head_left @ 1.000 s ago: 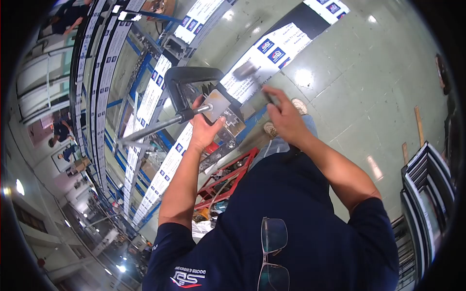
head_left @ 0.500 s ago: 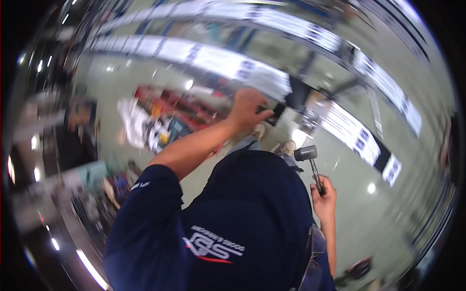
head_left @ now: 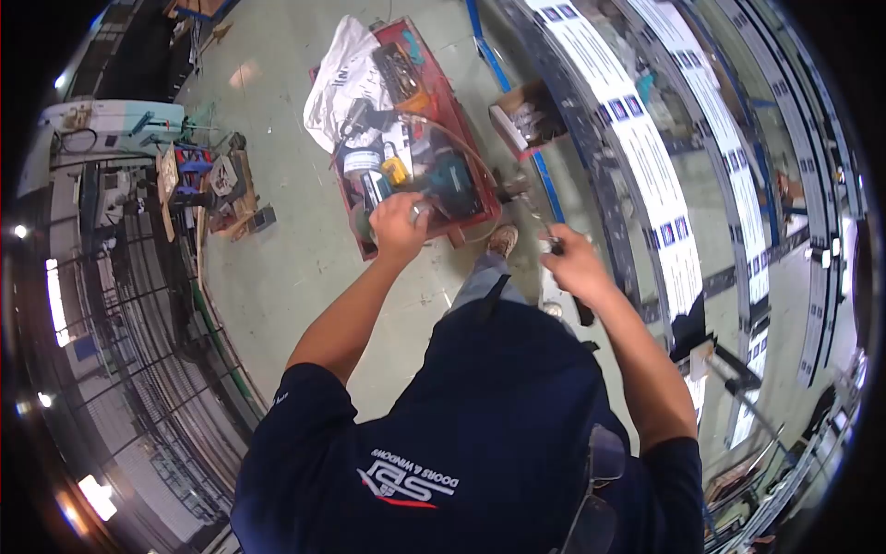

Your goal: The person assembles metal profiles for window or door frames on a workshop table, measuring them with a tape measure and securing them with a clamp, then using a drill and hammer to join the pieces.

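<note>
My left hand (head_left: 397, 227) reaches down over a red tool cart (head_left: 472, 129), with curled fingers touching the things at its near end. Something small and pale shows at the fingertips, but I cannot tell whether it is held. My right hand (head_left: 574, 266) is closed on the handle of a hammer (head_left: 533, 214). The hammer's dark head points toward the cart's near corner, and the handle's black end sticks out behind my wrist. A teal power tool (head_left: 449, 181) lies in the cart just beyond my left hand.
A white cloth (head_left: 340, 81) hangs over the cart's far end. A cardboard box (head_left: 526, 118) stands beside it. Long film-wrapped profiles (head_left: 646, 157) on blue racks run along the right. A machine (head_left: 111, 125) and wire racks (head_left: 138, 305) stand on the left.
The view has swung from the profiles to the red cart. My left hand came down to the cart. My right hand with the hammer rose from my side to the front.
</note>
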A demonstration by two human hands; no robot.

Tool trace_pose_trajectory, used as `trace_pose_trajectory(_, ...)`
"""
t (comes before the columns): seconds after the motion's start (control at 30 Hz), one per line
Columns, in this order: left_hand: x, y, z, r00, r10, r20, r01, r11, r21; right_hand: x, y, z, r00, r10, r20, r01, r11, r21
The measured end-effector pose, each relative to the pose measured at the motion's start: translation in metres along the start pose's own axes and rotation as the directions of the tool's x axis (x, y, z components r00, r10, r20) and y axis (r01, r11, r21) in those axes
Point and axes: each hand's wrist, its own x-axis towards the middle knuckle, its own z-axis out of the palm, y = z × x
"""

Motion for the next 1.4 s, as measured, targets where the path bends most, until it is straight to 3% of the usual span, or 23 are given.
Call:
trace_pose_trajectory(0.1,0.031,-0.025,-0.014,0.984,-0.177,0.025,0.177,0.984,0.024,0.08,-0.052,0.043,0.953,0.276,0.123,-0.275,0.961,-0.031)
trace_pose_trajectory(0.17,0.062,-0.044,-0.015,0.974,-0.222,-0.031,0.223,0.974,0.029,0.135,-0.043,0.077,0.986,0.091,0.143,-0.069,0.986,-0.15)
trace_pose_trajectory(0.23,0.091,-0.062,-0.017,0.974,-0.221,-0.053,0.221,0.975,0.008,0.179,-0.049,0.103,0.955,0.197,0.22,-0.174,0.978,-0.119)
trace_pose_trajectory(0.3,0.12,-0.073,-0.024,0.912,-0.405,0.061,0.404,0.914,0.025,0.195,-0.061,0.128,0.906,0.297,0.301,-0.281,0.955,-0.096)
trace_pose_trajectory(0.37,0.136,-0.09,-0.019,0.892,-0.414,0.182,0.392,0.908,0.146,0.203,-0.078,0.15,0.926,0.352,0.136,-0.359,0.933,0.028)
trace_pose_trajectory(0.4,0.143,-0.087,-0.017,0.819,-0.441,0.367,0.33,0.885,0.328,0.212,-0.066,0.163,0.922,0.364,0.134,-0.371,0.928,0.03)
trace_pose_trajectory(0.47,0.153,-0.086,-0.001,0.638,-0.544,0.546,0.221,0.808,0.546,0.232,-0.031,0.189,0.997,0.055,-0.049,-0.065,0.968,-0.241)
trace_pose_trajectory(0.57,0.151,-0.1,0.033,0.595,-0.515,0.617,0.102,0.81,0.578,0.216,-0.058,0.169,0.941,0.094,0.324,0.066,0.891,-0.449)
trace_pose_trajectory(0.63,0.148,-0.108,0.041,0.631,-0.372,0.681,-0.079,0.842,0.533,0.213,-0.045,0.168,0.905,-0.003,0.425,0.246,0.818,-0.52)
trace_pose_trajectory(0.7,0.152,-0.1,0.033,0.654,-0.405,0.639,0.037,0.86,0.508,0.209,-0.053,0.152,0.786,-0.01,0.619,0.432,0.725,-0.536)
trace_pose_trajectory(0.73,0.154,-0.108,0.032,0.698,-0.38,0.607,0.064,0.877,0.476,0.219,-0.022,0.168,0.844,-0.073,0.531,0.392,0.759,-0.519)
trace_pose_trajectory(0.83,0.177,-0.095,0.0,0.817,-0.257,0.515,0.078,0.936,0.344,0.162,-0.075,0.112,0.959,0.058,0.278,0.074,0.893,-0.443)
trace_pose_trajectory(0.87,0.182,-0.094,-0.014,0.807,-0.205,0.554,0.157,0.978,0.134,0.144,-0.084,0.101,0.986,0.045,0.16,0.024,0.913,-0.407)
trace_pose_trajectory(0.9,0.188,-0.095,-0.026,0.79,-0.157,0.592,0.244,0.967,-0.069,0.138,-0.078,0.101,0.989,-0.134,0.055,0.145,0.905,-0.401)
trace_pose_trajectory(1.0,0.194,-0.047,-0.055,0.604,0.131,0.786,0.464,0.744,-0.481,0.099,-0.095,0.074,0.757,-0.632,-0.165,0.511,0.731,-0.453)
trace_pose_trajectory(1.03,0.188,-0.018,-0.062,0.505,0.259,0.824,0.542,0.647,-0.536,0.085,-0.103,0.065,0.754,-0.628,-0.193,0.496,0.737,-0.459)
trace_pose_trajectory(1.1,0.167,0.031,-0.06,0.343,0.409,0.845,0.802,0.341,-0.491,0.063,-0.11,0.052,0.602,-0.788,-0.134,0.668,0.588,-0.456)
trace_pose_trajectory(1.17,0.144,0.044,-0.04,0.248,0.421,0.872,0.902,0.227,-0.367,0.043,-0.092,0.044,0.596,-0.783,-0.18,0.685,0.612,-0.396)
trace_pose_trajectory(1.2,0.14,0.069,-0.034,0.099,0.472,0.876,0.949,0.219,-0.226,0.024,-0.082,0.036,0.668,-0.706,-0.232,0.599,0.697,-0.394)
trace_pose_trajectory(1.23,0.134,0.098,-0.024,-0.048,0.518,0.854,0.973,0.217,-0.077,0.003,-0.071,0.028,0.732,-0.62,-0.281,0.506,0.772,-0.385)
trace_pose_trajectory(1.27,0.126,0.122,-0.015,-0.062,0.522,0.851,0.968,0.238,-0.076,-0.023,-0.058,0.019,0.725,-0.619,-0.302,0.499,0.774,-0.389)
trace_pose_trajectory(1.33,0.108,0.166,0.002,-0.069,0.486,0.871,0.651,0.684,-0.33,-0.079,-0.034,0.005,0.818,-0.449,-0.359,0.279,0.856,-0.435)
trace_pose_trajectory(1.4,0.079,0.219,0.005,-0.058,0.574,0.817,0.472,0.737,-0.484,-0.124,-0.011,0.005,0.814,-0.377,-0.442,0.213,0.901,-0.377)
